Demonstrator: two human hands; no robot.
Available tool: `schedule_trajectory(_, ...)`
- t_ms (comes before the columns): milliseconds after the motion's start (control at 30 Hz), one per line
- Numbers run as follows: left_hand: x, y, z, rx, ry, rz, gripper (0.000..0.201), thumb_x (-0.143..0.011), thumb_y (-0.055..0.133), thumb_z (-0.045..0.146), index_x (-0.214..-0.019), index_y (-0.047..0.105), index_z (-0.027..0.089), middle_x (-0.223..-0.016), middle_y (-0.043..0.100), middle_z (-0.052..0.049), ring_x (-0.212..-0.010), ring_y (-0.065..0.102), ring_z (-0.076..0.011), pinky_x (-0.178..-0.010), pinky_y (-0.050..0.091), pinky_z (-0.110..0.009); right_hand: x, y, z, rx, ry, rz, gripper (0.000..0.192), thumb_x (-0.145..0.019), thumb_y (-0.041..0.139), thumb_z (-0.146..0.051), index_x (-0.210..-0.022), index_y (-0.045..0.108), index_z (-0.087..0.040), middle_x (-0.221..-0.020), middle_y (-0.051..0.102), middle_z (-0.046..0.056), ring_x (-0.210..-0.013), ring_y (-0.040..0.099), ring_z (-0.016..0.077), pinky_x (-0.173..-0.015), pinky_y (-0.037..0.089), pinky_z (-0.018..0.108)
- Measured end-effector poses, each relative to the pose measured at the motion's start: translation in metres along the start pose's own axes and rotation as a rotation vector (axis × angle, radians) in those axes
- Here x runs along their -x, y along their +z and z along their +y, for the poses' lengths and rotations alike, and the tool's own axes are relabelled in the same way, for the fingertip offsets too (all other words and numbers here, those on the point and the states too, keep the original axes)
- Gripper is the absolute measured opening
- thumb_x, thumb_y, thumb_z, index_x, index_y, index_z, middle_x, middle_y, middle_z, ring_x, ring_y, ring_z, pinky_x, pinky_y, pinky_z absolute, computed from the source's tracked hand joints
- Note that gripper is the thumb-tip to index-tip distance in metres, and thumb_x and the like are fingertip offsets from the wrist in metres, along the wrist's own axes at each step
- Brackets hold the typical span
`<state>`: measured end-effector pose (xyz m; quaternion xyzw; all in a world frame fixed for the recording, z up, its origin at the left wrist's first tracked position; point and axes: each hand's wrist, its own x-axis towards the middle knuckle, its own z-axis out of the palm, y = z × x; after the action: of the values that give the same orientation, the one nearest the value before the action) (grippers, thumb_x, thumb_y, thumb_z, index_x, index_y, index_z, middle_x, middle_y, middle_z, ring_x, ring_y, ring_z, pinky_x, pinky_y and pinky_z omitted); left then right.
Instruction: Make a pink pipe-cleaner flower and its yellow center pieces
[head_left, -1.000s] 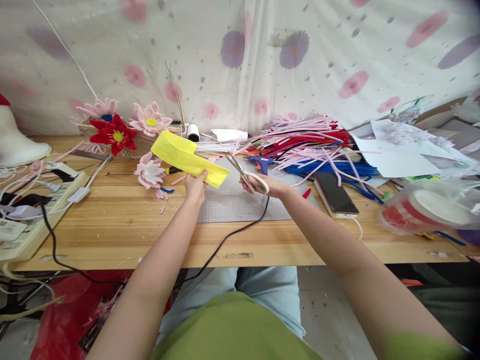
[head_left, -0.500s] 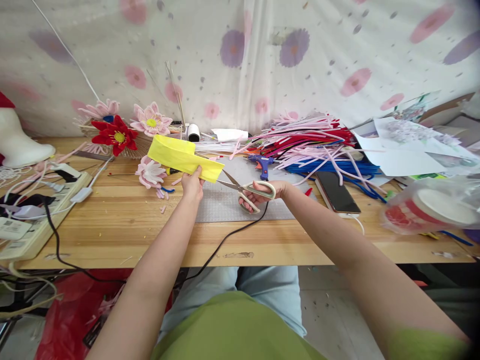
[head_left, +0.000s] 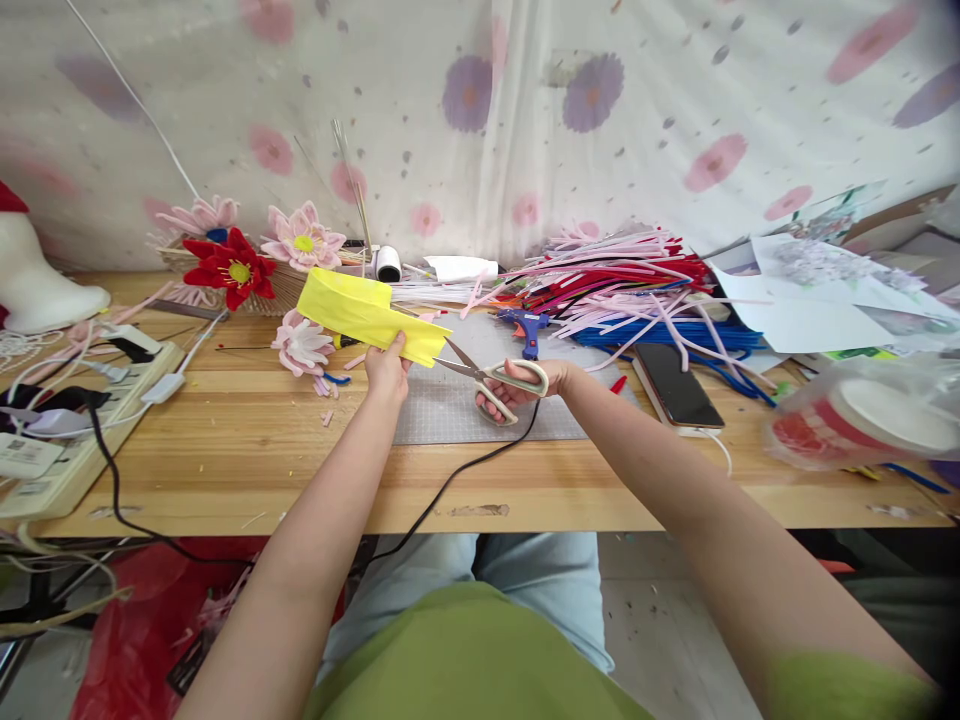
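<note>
My left hand (head_left: 388, 368) pinches a folded strip of bright yellow sheet material (head_left: 352, 310), thumb on top, above the table. Whether it is paper or fabric I cannot tell. In my right hand (head_left: 510, 390) are scissors (head_left: 517, 377) with pale handles, fingers through the loops. Their blades are parted and point left at the strip's right end. Beneath the scissors lies a grey cutting mat (head_left: 442, 410). Just behind them rests a blue glue gun (head_left: 525, 328). A pink and white fuzzy flower (head_left: 302, 345) lies left of my left hand.
Red (head_left: 231, 270) and pink flowers (head_left: 304, 238) stand at back left. Pipe cleaners (head_left: 622, 275) are heaped behind the mat, with a phone (head_left: 679, 385) and a bagged cup (head_left: 862, 415) at right. A power strip (head_left: 90, 430) and a black cord (head_left: 457, 468) occupy the table.
The scissor blades have come to the edge of the yellow strip's right end, where a small notch now shows. Both hands stay almost in place; the view shifts slightly.
</note>
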<state>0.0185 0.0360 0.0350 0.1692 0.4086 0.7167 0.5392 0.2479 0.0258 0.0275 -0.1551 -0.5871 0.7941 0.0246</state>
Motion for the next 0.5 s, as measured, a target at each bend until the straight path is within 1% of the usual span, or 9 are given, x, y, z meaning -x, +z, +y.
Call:
schedule_trajectory(100, 0.001, -0.001, -0.001, -0.059, 0.021, -0.01, 0.019, -0.07, 0.063, 0.008, -0.085, 0.056, 0.017, -0.097, 0.066, -0.005, -0.087, 0.064, -0.013, -0.079, 0.052, -0.027, 0.0, 0.002, -0.001, 0.03, 0.011, 0.001, 0.074, -0.069, 0.042, -0.074, -0.102, 0.053, -0.008, -0.093, 0.06, 0.015, -0.084, 0.06, 0.0202, -0.076, 0.048, 0.036)
schedule_trajectory(200, 0.002, -0.002, 0.001, -0.165, 0.081, -0.046, 0.025, -0.068, 0.065, 0.01, -0.089, 0.054, 0.018, -0.098, 0.065, -0.005, -0.086, 0.063, -0.0123, -0.078, 0.052, -0.027, 0.007, 0.001, -0.006, 0.136, 0.029, 0.035, 0.073, -0.069, 0.042, -0.073, -0.101, 0.054, -0.009, -0.086, 0.061, 0.012, -0.076, 0.058, 0.0163, -0.068, 0.048, 0.03)
schedule_trajectory(267, 0.002, -0.003, 0.006, -0.262, 0.129, -0.091, 0.027, -0.068, 0.064, 0.011, -0.091, 0.051, 0.018, -0.098, 0.064, -0.004, -0.084, 0.063, -0.0122, -0.077, 0.052, -0.029, 0.019, -0.002, -0.014, 0.256, 0.072, 0.088, 0.067, -0.07, 0.048, -0.069, -0.1, 0.055, -0.009, -0.08, 0.06, 0.008, -0.069, 0.055, 0.0125, -0.061, 0.045, 0.024)
schedule_trajectory(333, 0.001, -0.005, 0.013, -0.363, 0.179, -0.135, 0.029, -0.067, 0.063, 0.012, -0.092, 0.049, 0.019, -0.098, 0.063, -0.004, -0.082, 0.063, -0.0128, -0.075, 0.052, -0.03, 0.035, -0.005, -0.024, 0.372, 0.157, 0.144, 0.059, -0.07, 0.055, -0.062, -0.097, 0.056, -0.01, -0.074, 0.058, 0.005, -0.063, 0.052, 0.0096, -0.056, 0.042, 0.02)
schedule_trajectory(400, 0.0, -0.008, 0.019, -0.454, 0.241, -0.171, 0.033, -0.066, 0.063, 0.013, -0.094, 0.046, 0.019, -0.098, 0.062, -0.004, -0.082, 0.062, -0.014, -0.074, 0.053, -0.032, 0.052, -0.007, -0.033, 0.419, 0.249, 0.197, 0.054, -0.07, 0.059, -0.058, -0.095, 0.057, -0.01, -0.069, 0.056, 0.002, -0.06, 0.05, 0.0086, -0.052, 0.039, 0.019)
schedule_trajectory(467, -0.002, -0.012, 0.022, -0.545, 0.315, -0.214, 0.036, -0.065, 0.063, 0.015, -0.096, 0.045, 0.019, -0.101, 0.061, -0.005, -0.084, 0.062, -0.0158, -0.075, 0.052, -0.033, 0.065, -0.007, -0.04, 0.422, 0.27, 0.271, 0.052, -0.069, 0.061, -0.057, -0.092, 0.057, -0.011, -0.065, 0.054, 0.001, -0.057, 0.048, 0.0084, -0.05, 0.037, 0.019)
schedule_trajectory(500, -0.002, -0.013, 0.022, -0.593, 0.351, -0.241, 0.038, -0.065, 0.063, 0.017, -0.098, 0.045, 0.019, -0.101, 0.061, -0.006, -0.086, 0.061, -0.0168, -0.077, 0.051, -0.034, 0.068, -0.006, -0.042, 0.418, 0.244, 0.318, 0.051, -0.068, 0.061, -0.057, -0.09, 0.057, -0.011, -0.064, 0.054, 0.001, -0.056, 0.048, 0.0085, -0.049, 0.037, 0.019)
